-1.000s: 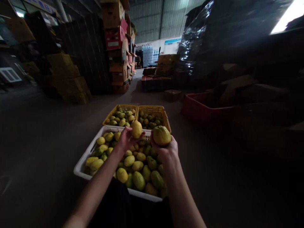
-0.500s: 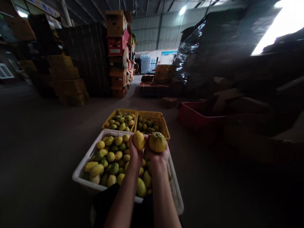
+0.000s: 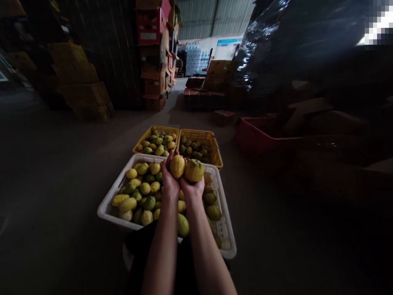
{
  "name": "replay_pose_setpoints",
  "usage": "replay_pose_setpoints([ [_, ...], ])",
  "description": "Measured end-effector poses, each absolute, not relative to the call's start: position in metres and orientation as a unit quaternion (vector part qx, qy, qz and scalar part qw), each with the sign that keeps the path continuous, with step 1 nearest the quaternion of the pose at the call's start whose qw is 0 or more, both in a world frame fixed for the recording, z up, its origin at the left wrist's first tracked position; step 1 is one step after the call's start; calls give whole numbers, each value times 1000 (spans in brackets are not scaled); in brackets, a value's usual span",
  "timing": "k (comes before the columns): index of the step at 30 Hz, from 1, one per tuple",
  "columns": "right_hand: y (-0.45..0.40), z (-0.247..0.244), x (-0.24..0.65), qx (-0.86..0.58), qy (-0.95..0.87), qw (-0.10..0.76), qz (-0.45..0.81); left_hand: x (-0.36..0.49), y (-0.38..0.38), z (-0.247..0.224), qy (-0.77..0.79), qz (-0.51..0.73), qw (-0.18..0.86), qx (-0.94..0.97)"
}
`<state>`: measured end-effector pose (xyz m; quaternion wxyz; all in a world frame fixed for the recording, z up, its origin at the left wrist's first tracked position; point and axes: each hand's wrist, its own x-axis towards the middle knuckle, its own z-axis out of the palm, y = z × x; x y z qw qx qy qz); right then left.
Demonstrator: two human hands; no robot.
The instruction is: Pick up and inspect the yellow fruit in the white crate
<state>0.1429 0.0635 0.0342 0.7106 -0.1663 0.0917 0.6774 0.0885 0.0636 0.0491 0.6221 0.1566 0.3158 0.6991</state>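
Over white crate [image 3: 111, 197]; left fruit [image 3: 177, 166] yellow; right fruit [image 3: 194, 171] greener, squatter

I see by dim light, the right side of the frame sunk nearly to black. At the upper right corner a white glare patch [image 3: 379, 26] burns out, partly broken into coarse squares. Hard glints streak the dark stack wrapped in shiny plastic film [image 3: 247, 61], and the grey corrugated metal wall [image 3: 199, 18] at top centre looks paler. In my left grip [image 3: 170, 184] and right grip [image 3: 193, 189], the yellow oval fruit [image 3: 177, 166] and squat green-yellow fruit [image 3: 194, 170] catch soft light, fairly clear. Toward both side edges, shapes stretch and smear.
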Motion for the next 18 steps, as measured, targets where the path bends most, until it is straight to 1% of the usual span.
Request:
replay_pose_setpoints([
  [4, 56, 42, 133, -160, 75, 706, 686, 74, 59, 52, 302, 712, 611, 169],
  [9, 48, 47, 121, -146, 86, 703, 691, 55, 53, 51, 356, 694, 583, 229],
  [14, 45, 48, 106, -149, 90, 701, 691, 43, 49, 48, 281, 725, 613, 140],
  [18, 49, 41, 100, -163, 72, 709, 682, 45, 49, 44, 245, 764, 592, 80],
])
